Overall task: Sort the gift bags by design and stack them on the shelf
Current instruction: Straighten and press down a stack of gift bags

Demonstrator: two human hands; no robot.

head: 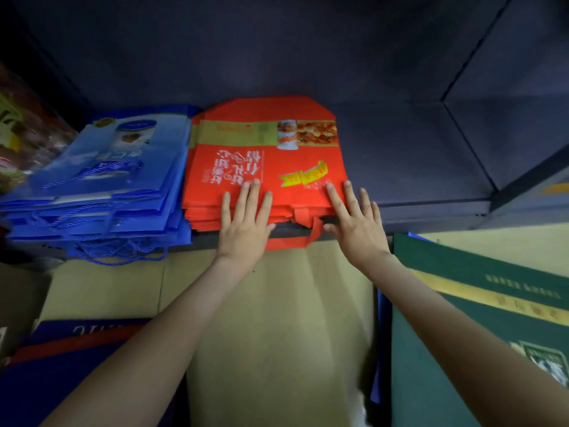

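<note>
Red bags [264,167]: centre frame, flat stack on shelf [415,167]; look light, floppy, slide-prone.
Hold: stack's side edges, not the dangling handle [295,238].
Left hand [244,221], right hand [357,221]: flat, fingers spread, pressing the top bag.
Blue bags [101,186]: stacked just left.

looks like shop stockroom: dark metal shelf [415,167] carrying flat stacks of blue bags [101,186] and red bags [264,167], cardboard boxes [277,318] below, green boxes [480,318] at right.

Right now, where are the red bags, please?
Head view: the red bags lie on the shelf, right of the blue bags, under the left hand and right hand.
</note>
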